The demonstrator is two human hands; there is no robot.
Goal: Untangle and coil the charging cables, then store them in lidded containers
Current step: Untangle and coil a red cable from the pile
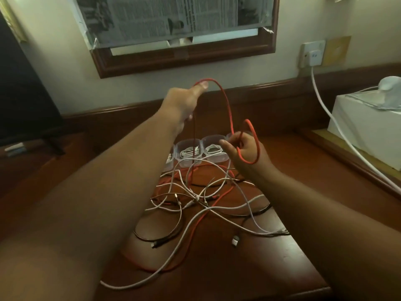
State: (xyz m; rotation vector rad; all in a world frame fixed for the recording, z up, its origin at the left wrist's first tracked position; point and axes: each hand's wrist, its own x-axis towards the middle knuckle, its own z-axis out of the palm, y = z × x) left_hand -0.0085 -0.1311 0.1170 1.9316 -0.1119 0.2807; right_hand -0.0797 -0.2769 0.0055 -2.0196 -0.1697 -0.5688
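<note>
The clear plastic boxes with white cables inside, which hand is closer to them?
Right. The right hand holds a red cable loop just beside the clear plastic boxes; the left hand is raised higher, farther away.

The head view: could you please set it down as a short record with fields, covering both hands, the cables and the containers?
left hand: raised left hand pinches the red cable at the top of its arc
right hand: right hand grips the same cable, with a loop formed around it
loose cables: tangle of white, black and red cables on the wooden table
containers: clear containers behind the tangle, lids off, two holding coiled white cables
task state: red cable partly coiled, not yet stored
</note>
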